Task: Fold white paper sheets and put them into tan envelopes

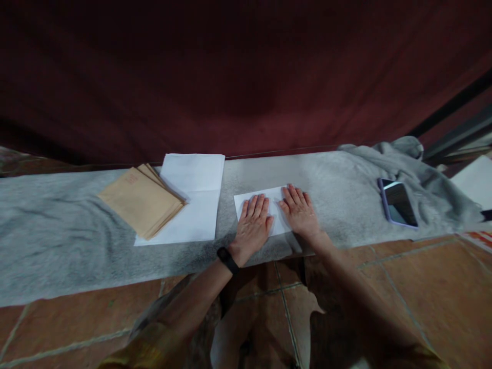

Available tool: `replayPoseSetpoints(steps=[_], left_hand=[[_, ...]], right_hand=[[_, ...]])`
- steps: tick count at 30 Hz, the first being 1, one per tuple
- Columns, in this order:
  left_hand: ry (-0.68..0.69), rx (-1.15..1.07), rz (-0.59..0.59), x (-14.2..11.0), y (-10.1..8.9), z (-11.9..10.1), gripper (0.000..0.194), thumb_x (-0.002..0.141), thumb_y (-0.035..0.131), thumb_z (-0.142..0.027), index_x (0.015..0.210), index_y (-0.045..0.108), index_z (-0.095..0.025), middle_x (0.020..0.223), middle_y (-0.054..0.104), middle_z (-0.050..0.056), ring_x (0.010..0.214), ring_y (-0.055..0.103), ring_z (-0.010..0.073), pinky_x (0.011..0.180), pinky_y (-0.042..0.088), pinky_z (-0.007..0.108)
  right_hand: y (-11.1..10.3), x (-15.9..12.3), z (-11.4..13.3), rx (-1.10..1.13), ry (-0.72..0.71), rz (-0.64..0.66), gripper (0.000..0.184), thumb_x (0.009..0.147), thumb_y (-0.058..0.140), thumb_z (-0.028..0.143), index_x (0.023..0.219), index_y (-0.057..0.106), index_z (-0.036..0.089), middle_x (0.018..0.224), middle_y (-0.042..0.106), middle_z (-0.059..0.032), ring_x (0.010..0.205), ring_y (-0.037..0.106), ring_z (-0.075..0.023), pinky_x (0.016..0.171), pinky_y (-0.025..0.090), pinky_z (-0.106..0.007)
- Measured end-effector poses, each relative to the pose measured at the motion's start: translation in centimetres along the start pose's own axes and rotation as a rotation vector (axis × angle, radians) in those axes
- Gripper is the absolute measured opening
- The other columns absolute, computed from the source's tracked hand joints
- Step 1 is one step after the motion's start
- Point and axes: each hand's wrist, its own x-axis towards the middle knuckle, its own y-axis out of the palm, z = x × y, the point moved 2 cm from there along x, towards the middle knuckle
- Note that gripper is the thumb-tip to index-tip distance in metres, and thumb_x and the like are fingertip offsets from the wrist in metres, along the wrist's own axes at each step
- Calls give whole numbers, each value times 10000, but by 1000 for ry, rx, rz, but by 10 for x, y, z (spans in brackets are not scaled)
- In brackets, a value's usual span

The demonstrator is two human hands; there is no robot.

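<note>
"Grey plush cloth (326, 179) runs across the middle of the frame, from the left edge towards the right. What lies at its centre?"

"A small white sheet (279, 223), just right of the middle of the frame, flat on the cloth. Whether it is folded, I cannot tell."

"And the 2 hands?"

"Both rest palm down on that sheet. The left hand (253, 220) covers its left half, fingers straight and fairly close, thumb out to the side. The right hand (300, 211) lies over its right end, fingers a little spread, their tips at the upper edge."

"Is either gripping anything?"

"No, both are flat and unclosed; nothing is pinched. A black wristband (227, 260) circles the left wrist."

"What sits left of centre?"

"Larger white paper (200, 205), with a crease across it. Overlapping its left side, tilted, is a pile of brown envelopes (140, 200); the uppermost bears a reddish mark near its upper corner. I cannot count them."

"And at the right of the frame?"

"A phone (400, 202) in a purple case, screen up, beside the bunched cloth. Dark red fabric (249, 102) fills the top; terracotta tiles (415, 277) show below."
</note>
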Motion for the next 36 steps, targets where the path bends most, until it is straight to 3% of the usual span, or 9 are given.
replayPoseSetpoints(steps=[11,18,23,30,36], left_hand=[[-5,9,14,0,-1,-1,597,1063,284,-391,1572,328,-81,1663,287,118,1558,210,267,1288,161,495],[5,20,-4,0,-3,-2,615,1055,303,-401,1567,326,-60,1660,286,137,1562,190,270,1288,139,498],[15,21,-15,1,0,-2,618,1052,304,-390,1567,317,-50,1671,254,140,1569,154,266,1291,134,497],[16,0,-5,2,-2,-4,597,1031,309,-300,1569,309,-41,1665,279,142,1564,185,262,1289,162,495],[16,-13,15,2,-1,-5,590,1032,306,-297,1560,322,-34,1656,299,157,1563,188,261,1283,176,501]], right_hand=[[3,1,-22,-40,95,-13,607,1062,268,474,1567,375,154,1617,390,-156,1478,359,-337,1189,260,-570],[-4,3,-25,-38,168,-65,632,1053,290,459,1550,384,81,1617,363,-211,1487,344,-360,1199,248,-593],[-10,6,-8,105,50,-86,627,1059,253,444,1579,328,100,1657,296,-175,1541,252,-294,1230,253,-538],[-4,-3,32,161,-170,58,591,1067,256,423,1576,355,139,1655,320,-124,1545,256,-255,1253,253,-490],[0,-5,32,96,-177,72,554,1065,305,393,1564,390,169,1646,337,-116,1533,291,-254,1254,241,-492]])
